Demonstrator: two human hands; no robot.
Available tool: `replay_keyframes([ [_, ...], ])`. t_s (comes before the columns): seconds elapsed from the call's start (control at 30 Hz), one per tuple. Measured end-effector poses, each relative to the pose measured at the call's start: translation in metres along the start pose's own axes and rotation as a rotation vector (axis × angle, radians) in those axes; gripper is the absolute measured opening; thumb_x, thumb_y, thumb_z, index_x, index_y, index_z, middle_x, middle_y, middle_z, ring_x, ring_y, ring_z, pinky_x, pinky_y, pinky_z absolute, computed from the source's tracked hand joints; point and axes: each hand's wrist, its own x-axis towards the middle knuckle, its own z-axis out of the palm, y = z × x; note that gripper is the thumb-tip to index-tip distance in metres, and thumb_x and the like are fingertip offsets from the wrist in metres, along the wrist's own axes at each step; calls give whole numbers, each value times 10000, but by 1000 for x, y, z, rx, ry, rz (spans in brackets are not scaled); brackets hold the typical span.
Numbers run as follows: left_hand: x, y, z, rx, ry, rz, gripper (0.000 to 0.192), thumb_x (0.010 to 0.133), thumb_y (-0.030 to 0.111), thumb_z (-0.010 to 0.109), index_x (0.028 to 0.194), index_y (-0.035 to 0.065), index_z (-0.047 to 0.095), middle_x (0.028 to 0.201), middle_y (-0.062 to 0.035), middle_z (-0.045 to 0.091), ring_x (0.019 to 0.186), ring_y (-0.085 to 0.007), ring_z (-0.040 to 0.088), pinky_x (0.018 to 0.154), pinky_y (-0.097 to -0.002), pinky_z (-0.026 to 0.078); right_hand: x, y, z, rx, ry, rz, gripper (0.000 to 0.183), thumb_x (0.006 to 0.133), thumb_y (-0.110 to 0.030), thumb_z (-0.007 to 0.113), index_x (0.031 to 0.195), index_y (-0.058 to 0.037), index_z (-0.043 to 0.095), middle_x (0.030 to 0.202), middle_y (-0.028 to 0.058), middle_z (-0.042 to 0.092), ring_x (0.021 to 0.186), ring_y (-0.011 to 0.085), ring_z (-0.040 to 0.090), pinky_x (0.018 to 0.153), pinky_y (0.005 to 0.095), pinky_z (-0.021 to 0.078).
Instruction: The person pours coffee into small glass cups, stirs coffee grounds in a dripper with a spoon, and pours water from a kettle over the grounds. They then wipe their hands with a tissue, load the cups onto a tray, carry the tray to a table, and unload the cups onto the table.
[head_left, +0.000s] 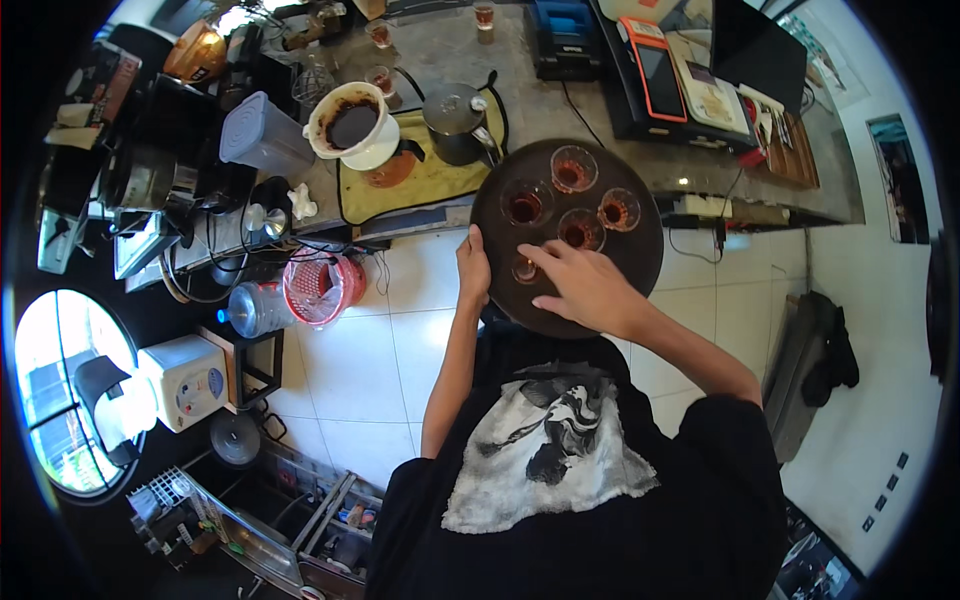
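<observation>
My left hand (474, 274) grips the left rim of a dark round serving tray (637, 262), held at the counter's front edge before my body. Several clear glasses with reddish-brown liquid stand on it, among them one at the back (574, 169), one at the left (526, 204) and one at the right (619, 210). My right hand (589, 289) reaches over the tray, index finger and thumb spread at either side of a small glass (526, 270) near the front left. Another glass (580, 229) stands just behind my knuckles.
Left of the tray, a white coffee dripper (346, 124) with dark grounds and a metal kettle (455, 124) stand by a yellow cloth (412, 184). A card terminal (655, 71) lies right. Below are a red basket (322, 289) and a water jug (259, 309).
</observation>
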Motion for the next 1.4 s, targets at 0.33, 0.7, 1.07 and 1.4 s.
replay_keyframes([
  [0.33, -21, 23, -29, 105, 88, 36, 632, 1029, 470, 375, 1142, -110, 597, 1027, -152, 671, 951, -192, 595, 864, -345, 464, 151, 46, -151, 223, 103, -25, 392, 827, -209, 702, 1153, -10, 609, 833, 164, 693, 731, 246, 678, 701, 338, 518],
  [0.7, -17, 48, -19, 77, 155, -135, 583, 1037, 430, 388, 1130, -103, 605, 1002, -138, 669, 964, -166, 573, 893, -320, 450, 447, 188, -128, -319, 256, 248, 647, 784, -399, 737, 1262, -46, 480, 1236, 215, 552, 1167, 403, 546, 935, 487, 485],
  [1.07, -10, 45, -18, 116, 117, -167, 611, 1031, 455, 389, 1185, -103, 584, 1105, -137, 654, 1020, -174, 571, 926, -304, 440, 453, 207, -109, -329, 331, 106, 300, 790, -244, 670, 986, -34, 584, 964, 220, 658, 932, 404, 644, 786, 480, 521],
  [1.4, -9, 11, -20, 119, 60, 54, 677, 1021, 490, 388, 1209, -140, 548, 1126, -163, 651, 1024, -198, 594, 924, -332, 460, 209, 111, -159, -132, 245, -65, 317, 740, -240, 714, 937, -23, 593, 880, 166, 673, 849, 370, 650, 749, 436, 513],
])
